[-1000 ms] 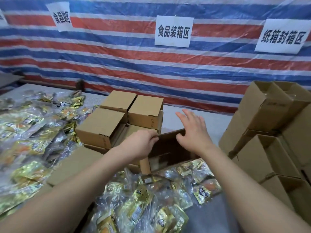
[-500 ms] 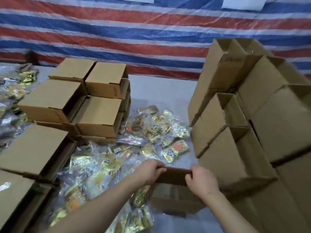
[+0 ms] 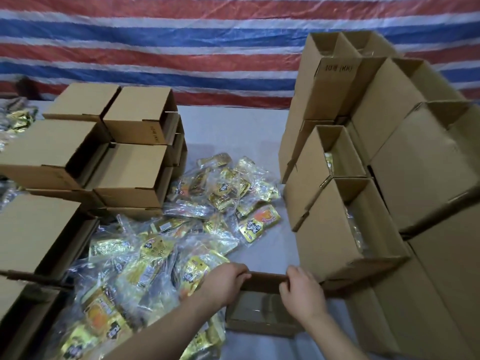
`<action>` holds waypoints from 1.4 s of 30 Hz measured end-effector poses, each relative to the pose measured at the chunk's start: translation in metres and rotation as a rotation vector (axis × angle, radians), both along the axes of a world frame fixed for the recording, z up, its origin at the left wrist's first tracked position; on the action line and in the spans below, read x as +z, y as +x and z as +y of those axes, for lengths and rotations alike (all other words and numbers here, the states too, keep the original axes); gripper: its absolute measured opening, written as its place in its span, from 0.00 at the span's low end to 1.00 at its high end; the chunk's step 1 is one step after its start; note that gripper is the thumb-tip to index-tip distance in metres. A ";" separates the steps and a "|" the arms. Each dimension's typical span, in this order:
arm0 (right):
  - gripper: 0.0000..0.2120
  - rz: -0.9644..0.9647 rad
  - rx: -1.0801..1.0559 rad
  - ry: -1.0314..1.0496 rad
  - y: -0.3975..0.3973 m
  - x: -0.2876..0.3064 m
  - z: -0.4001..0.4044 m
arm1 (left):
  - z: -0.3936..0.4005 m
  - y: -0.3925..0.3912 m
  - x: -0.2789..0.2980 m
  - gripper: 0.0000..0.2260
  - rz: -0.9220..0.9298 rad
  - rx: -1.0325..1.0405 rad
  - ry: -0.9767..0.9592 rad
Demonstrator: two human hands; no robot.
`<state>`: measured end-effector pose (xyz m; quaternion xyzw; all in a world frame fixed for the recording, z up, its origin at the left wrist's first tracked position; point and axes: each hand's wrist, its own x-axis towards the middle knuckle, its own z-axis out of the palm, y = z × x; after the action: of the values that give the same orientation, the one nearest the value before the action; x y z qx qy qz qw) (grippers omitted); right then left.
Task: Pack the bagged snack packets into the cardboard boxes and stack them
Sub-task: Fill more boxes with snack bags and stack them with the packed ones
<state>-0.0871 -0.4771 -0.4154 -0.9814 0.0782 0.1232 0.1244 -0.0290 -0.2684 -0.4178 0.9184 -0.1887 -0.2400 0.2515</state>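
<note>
Ideally, both hands — left hand (image 3: 228, 278) and right hand (image 3: 302, 289) — are gripping the open box (image 3: 262, 305) rim evenly at lower centre, keeping it square.

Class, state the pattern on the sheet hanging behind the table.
The tarpaulin sheet has horizontal red, white and blue stripes, seen in the head view.

Two hands, the left hand (image 3: 224, 281) and the right hand (image 3: 302, 292), keep a grip on one open box (image 3: 262, 305). Left of that box lie many bagged snack packets (image 3: 181, 235), too many to count. Beyond them stand at least six closed boxes (image 3: 137, 118); right of the open box, at least six taller boxes (image 3: 345, 229).
</note>
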 end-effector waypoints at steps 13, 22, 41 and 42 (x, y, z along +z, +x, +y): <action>0.27 -0.135 0.029 -0.008 0.020 0.027 0.005 | 0.052 0.034 -0.025 0.19 0.126 0.310 0.450; 0.31 -0.163 -0.041 -0.026 0.018 0.032 0.016 | 0.048 0.023 -0.071 0.51 -0.021 0.258 0.708; 0.26 -0.042 -0.062 0.915 0.061 0.093 0.059 | 0.068 0.050 0.093 0.23 0.004 0.628 -0.337; 0.34 -0.018 -0.023 1.024 0.068 0.102 0.064 | 0.065 0.051 0.115 0.24 -0.005 0.615 -0.439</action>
<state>-0.0194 -0.4129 -0.3130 -0.7947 0.0174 0.1360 0.5913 0.0217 -0.2031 -0.3027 0.8570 0.0485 -0.1051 0.5021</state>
